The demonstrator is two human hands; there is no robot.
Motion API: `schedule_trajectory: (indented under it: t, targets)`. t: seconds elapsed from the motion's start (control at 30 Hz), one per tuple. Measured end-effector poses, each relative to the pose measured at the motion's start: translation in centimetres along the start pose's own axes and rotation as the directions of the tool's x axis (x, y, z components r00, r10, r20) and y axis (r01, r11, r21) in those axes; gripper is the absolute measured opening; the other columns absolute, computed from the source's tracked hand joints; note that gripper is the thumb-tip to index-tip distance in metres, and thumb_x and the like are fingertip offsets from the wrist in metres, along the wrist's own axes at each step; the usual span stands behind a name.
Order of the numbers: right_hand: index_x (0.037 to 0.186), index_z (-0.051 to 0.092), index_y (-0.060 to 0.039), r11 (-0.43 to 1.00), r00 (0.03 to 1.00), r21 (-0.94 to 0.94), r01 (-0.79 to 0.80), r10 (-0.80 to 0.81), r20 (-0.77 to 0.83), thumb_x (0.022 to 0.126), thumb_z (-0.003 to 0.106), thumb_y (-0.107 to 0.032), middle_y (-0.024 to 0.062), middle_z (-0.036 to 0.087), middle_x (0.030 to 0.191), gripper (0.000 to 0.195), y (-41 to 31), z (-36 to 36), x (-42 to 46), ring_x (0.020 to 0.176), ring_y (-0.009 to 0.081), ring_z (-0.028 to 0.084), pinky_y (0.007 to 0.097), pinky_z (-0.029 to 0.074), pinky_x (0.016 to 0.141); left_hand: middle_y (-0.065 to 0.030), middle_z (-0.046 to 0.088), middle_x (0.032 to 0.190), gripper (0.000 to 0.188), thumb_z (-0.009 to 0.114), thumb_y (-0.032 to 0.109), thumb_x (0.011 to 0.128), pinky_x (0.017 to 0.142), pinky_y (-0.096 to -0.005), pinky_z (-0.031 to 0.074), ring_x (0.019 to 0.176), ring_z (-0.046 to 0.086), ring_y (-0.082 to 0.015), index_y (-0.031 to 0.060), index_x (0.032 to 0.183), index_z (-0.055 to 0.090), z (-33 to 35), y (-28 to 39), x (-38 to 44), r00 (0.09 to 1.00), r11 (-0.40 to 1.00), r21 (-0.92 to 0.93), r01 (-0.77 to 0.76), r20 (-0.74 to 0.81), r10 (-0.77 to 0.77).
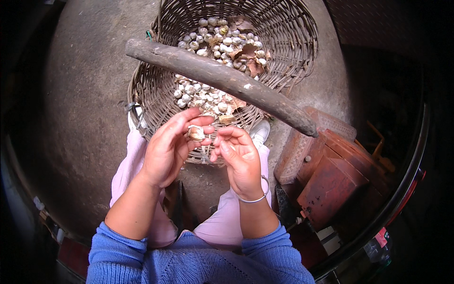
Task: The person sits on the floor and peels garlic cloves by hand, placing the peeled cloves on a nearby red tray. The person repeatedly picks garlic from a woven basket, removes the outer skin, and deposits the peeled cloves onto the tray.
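In my left hand (pixel 166 149) rests a partly opened garlic bulb (pixel 196 133), its papery skin torn and a brownish inside showing. The fingers curl loosely around it. My right hand (pixel 243 158) is close beside it, fingers bent and thumb towards the fingertips. A small pale spot shows by that thumb; whether it is a held clove is hard to tell. Both hands are over the near rim of a wicker basket (pixel 289 39). Inside are many whitish garlic bulbs (pixel 227 41), with loose cloves and skins (pixel 209 97) nearer me.
A thick wooden handle (pixel 220 76) crosses above the basket. Dry brown leaves (pixel 253 67) lie among the bulbs. To the right stands a rusty red metal machine (pixel 330 188). A plastic bottle (pixel 379 248) is at lower right. Concrete floor (pixel 92 88) surrounds the basket; a white shoe (pixel 260 132) touches its side.
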State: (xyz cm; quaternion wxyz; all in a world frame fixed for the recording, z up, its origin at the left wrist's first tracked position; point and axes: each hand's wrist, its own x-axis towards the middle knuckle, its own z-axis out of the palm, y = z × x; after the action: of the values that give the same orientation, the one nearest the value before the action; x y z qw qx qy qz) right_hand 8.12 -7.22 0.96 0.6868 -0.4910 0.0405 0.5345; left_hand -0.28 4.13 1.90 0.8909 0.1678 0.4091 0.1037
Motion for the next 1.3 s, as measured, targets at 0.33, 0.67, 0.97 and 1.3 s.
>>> schedule_trajectory:
  t: [0.33, 0.67, 0.97, 1.3]
  targets:
    - [0.093, 0.045, -0.0035, 0.975, 0.981, -0.109, -0.192, 0.187, -0.051, 0.082, 0.05, -0.015, -0.0032, 0.045, 0.066, 0.017, 0.4, 0.4, -0.4, 0.05, 0.0021, 0.037, 0.0137, 0.03, 0.044, -0.0104, 0.051, 0.099, 0.03, 0.039, 0.005, 0.083, 0.075, -0.0254, 0.042, 0.083, 0.051, -0.0135, -0.0032, 0.112, 0.037, -0.1, -1.8, -0.3, 0.953, 0.874, 0.387, -0.293, 0.191, 0.235]
    - [0.08, 0.05, 0.0007, 0.885, 0.993, -0.462, 0.056, -0.096, -0.063, 0.084, 0.046, -0.015, 0.0011, 0.051, 0.068, 0.017, 1.4, 0.3, -0.7, 0.06, 0.007, 0.045, 0.0199, 0.038, 0.056, -0.0098, 0.053, 0.073, 0.012, 0.053, 0.007, 0.073, 0.053, -0.0249, 0.042, 0.059, 0.052, -0.0167, -0.0017, 0.081, 0.051, -0.1, -1.2, -0.8, 0.893, 0.35, 0.849, -0.396, 0.267, 0.362]
    - [0.074, 0.049, -0.0001, 0.759, 0.973, -0.61, 0.227, -0.203, 0.109, 0.082, 0.048, -0.013, 0.0053, 0.053, 0.064, 0.015, 0.5, -0.1, -1.0, 0.057, 0.0101, 0.049, 0.0218, 0.039, 0.052, 0.0003, 0.048, 0.059, 0.013, 0.048, 0.017, 0.081, 0.041, -0.0166, 0.035, 0.047, 0.043, -0.004, 0.0039, 0.082, 0.046, -0.1, -1.0, -1.3, 0.995, 0.846, 0.53, 0.064, 0.035, -0.097]
    - [0.072, 0.048, 0.0002, 0.713, 0.967, -0.654, 0.253, -0.199, 0.157, 0.081, 0.049, -0.009, 0.0045, 0.05, 0.062, 0.013, -0.1, 0.0, -1.1, 0.054, 0.0105, 0.046, 0.0221, 0.038, 0.049, 0.0005, 0.046, 0.058, 0.01, 0.049, 0.014, 0.079, 0.039, -0.0155, 0.029, 0.044, 0.038, -0.0032, 0.0036, 0.08, 0.046, -0.6, -1.8, -1.1, 0.989, 0.954, 0.272, 0.124, 0.046, -0.142]
